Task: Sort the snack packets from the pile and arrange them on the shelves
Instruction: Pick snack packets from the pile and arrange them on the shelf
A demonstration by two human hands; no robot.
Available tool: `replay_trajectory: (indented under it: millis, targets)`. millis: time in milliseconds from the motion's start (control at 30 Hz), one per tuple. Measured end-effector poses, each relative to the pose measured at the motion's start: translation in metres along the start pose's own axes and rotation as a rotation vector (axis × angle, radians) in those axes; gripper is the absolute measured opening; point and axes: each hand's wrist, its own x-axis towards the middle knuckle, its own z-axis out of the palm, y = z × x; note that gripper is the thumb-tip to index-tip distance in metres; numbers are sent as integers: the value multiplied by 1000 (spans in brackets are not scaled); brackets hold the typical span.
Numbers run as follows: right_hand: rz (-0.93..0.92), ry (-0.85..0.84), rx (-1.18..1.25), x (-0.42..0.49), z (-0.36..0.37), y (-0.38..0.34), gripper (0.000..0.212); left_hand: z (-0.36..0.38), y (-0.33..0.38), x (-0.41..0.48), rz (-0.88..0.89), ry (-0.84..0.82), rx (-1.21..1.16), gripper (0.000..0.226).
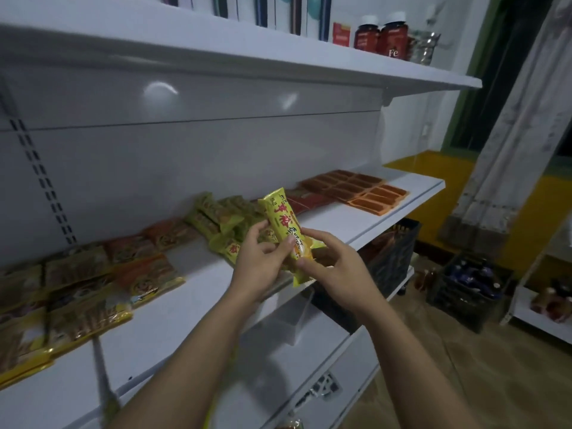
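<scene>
Grips a long yellow snack packet [280, 216] in both hands, over the front edge of the white middle shelf [198, 308], top end tilted up and away. Curls the left hand [260, 261] round its left side, and pinches its lower right part with the bent fingers of the right hand [334, 263]. Just behind, on the shelf: a heap of green-yellow packets [221, 216]. Further left, orange and gold packets [93, 283] laid flat. At the far right end, flat brown packets [356, 188]. On the top shelf, red bottles [393, 37].
</scene>
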Motion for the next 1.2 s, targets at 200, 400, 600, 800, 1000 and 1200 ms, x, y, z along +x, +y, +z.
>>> replay_trajectory:
  millis: [200,400,600,800,1000,1200]
  targets:
    - [-105,-196,-76,89,-22,28,55,26,-4,57,1,246,120,40]
    - [-143,-267,15,178,-24,40,38,35,6,93,-7,367,341,39]
    - [-204,-356,-94,240,10,44,47,-7,10,111,-77,512,852,35]
    - [-193,-423,-326,285,55,56,42,-36,13,134,-197,404,1162,52]
    - [-252,-424,-481,297,73,57,39,-55,-7,152,-259,349,1096,55]
    - [-291,-472,-623,300,78,49,43,-67,-13,158,-196,344,1060,50]
